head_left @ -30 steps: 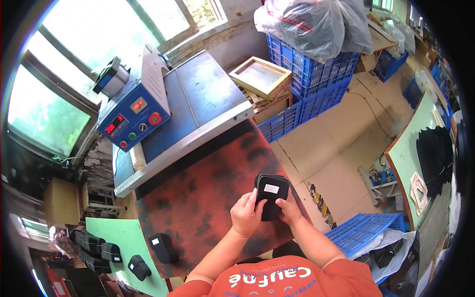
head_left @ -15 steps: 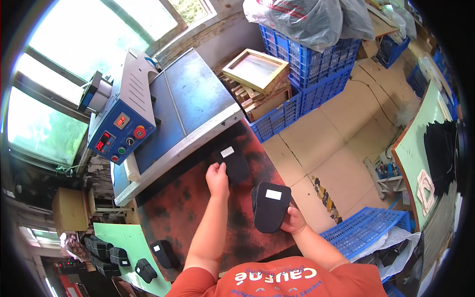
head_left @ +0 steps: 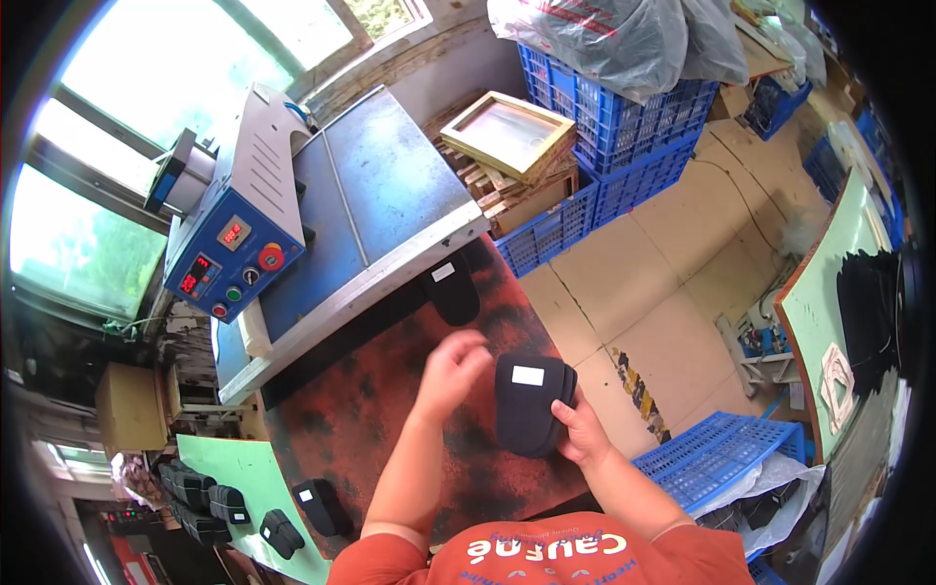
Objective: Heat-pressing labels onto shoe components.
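A stack of flat black pads (head_left: 527,414), rounded at one end, lies in the grip of my right hand (head_left: 582,429). The top pad carries a white label (head_left: 527,375). My left hand (head_left: 456,370) hovers over the red and black stained board, just left of the stack, its fingers bent and smeared by motion. Past it, a single black pad (head_left: 455,297) with a white label rests on the board (head_left: 390,390), close to the machine's edge. Another small pile of black pads (head_left: 323,507) sits at the board's near left corner.
Beyond the board stands a machine with a blue bed (head_left: 380,166) and a control box (head_left: 232,258). A green table (head_left: 239,463) at left bears black bundles. Blue crates (head_left: 624,127), a wooden frame (head_left: 509,135) and a green board (head_left: 829,292) lie farther right.
My left hand has drawn back from the pad near the machine toward the stack, leaving that pad on the board. The stack's pads are now fanned slightly to the right.
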A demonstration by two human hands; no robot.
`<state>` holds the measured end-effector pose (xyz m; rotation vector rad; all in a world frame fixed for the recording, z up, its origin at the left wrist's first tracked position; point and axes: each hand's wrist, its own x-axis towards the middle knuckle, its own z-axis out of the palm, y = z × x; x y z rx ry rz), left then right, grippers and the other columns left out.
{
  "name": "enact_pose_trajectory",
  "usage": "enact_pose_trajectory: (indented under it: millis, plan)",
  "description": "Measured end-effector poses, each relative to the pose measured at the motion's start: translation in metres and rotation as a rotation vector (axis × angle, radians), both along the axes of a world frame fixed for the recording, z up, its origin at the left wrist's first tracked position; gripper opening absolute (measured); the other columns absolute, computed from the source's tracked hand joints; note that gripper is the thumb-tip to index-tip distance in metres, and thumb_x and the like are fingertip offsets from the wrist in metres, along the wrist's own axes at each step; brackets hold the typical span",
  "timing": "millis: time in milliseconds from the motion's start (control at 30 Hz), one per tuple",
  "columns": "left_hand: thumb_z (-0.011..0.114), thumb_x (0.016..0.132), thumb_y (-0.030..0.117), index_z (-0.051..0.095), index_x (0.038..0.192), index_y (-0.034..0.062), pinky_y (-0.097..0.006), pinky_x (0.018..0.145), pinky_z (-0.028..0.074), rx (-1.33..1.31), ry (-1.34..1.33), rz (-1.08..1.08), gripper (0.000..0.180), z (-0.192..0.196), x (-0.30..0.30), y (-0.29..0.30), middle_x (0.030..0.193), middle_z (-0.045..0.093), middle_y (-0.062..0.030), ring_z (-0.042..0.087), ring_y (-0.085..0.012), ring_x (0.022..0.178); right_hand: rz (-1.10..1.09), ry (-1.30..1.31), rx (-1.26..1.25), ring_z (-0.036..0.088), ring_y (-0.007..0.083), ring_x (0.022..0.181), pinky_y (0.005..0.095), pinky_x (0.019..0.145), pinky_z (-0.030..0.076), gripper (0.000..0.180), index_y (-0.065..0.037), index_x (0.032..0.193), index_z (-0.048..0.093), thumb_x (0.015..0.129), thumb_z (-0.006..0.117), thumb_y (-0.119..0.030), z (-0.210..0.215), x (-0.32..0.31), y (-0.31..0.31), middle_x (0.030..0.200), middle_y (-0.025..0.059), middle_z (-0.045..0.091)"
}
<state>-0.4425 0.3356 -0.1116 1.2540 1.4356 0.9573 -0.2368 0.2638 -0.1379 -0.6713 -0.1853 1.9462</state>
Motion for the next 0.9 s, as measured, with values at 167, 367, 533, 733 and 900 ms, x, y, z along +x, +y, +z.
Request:
enact_pose_trajectory:
  millis: [167,367,533,733,900]
  plan:
    - [0.065,0.080,0.009,0.062,0.082,0.0008,-0.020,0.047,0.038,-0.018,-0.199,0.308,0.010,-0.003,-0.009,0.017,0.066,0.057,0.0022,0.049,-0.0046,0.053,0.001,0.067,-0.001,0.048,0.0252,0.114,0.0412,0.096,0.041,0.058,-0.011,0.131,0.035,0.080,0.063,-0.011,0.005,0.015,0.011,0.123,0.0089,0.048]
    - [0.066,0.079,0.012,0.060,0.093,-0.0058,-0.024,0.052,0.042,0.171,0.333,0.468,0.023,-0.024,-0.038,0.060,0.070,0.057,-0.0046,0.053,-0.0130,0.058,0.057,0.155,-0.097,0.049,0.0260,0.113,0.0417,0.095,0.042,0.055,-0.011,0.130,0.037,0.080,0.059,-0.010,-0.003,0.026,0.011,0.122,0.0102,0.049]
    - [0.065,0.079,0.007,0.061,0.099,-0.0026,-0.023,0.066,0.047,-0.102,-0.131,0.019,0.023,0.010,0.019,0.005,0.083,0.063,-0.0041,0.058,-0.0087,0.073,0.004,-0.057,-0.023,0.049,0.0217,0.112,0.0380,0.094,0.043,0.053,-0.010,0.130,0.036,0.083,0.062,-0.008,-0.004,0.012,0.019,0.120,0.0078,0.049]
    - [0.065,0.079,0.006,0.061,0.099,-0.0027,-0.017,0.046,0.035,0.014,-0.209,0.426,0.022,-0.014,-0.012,0.021,0.075,0.060,-0.0007,0.044,-0.0033,0.052,0.023,0.143,-0.030,0.048,0.0271,0.114,0.0418,0.095,0.041,0.048,-0.010,0.129,0.040,0.084,0.055,-0.015,0.000,0.041,0.027,0.122,0.0102,0.050]
    - [0.065,0.080,0.009,0.062,0.105,0.0014,-0.021,0.056,0.042,0.497,0.572,0.449,0.026,-0.027,-0.014,0.033,0.081,0.061,-0.0006,0.047,-0.0062,0.058,0.011,-0.040,-0.053,0.052,0.0246,0.109,0.0397,0.092,0.045,0.047,-0.008,0.127,0.041,0.083,0.058,-0.008,0.007,0.034,0.022,0.119,0.0100,0.052]
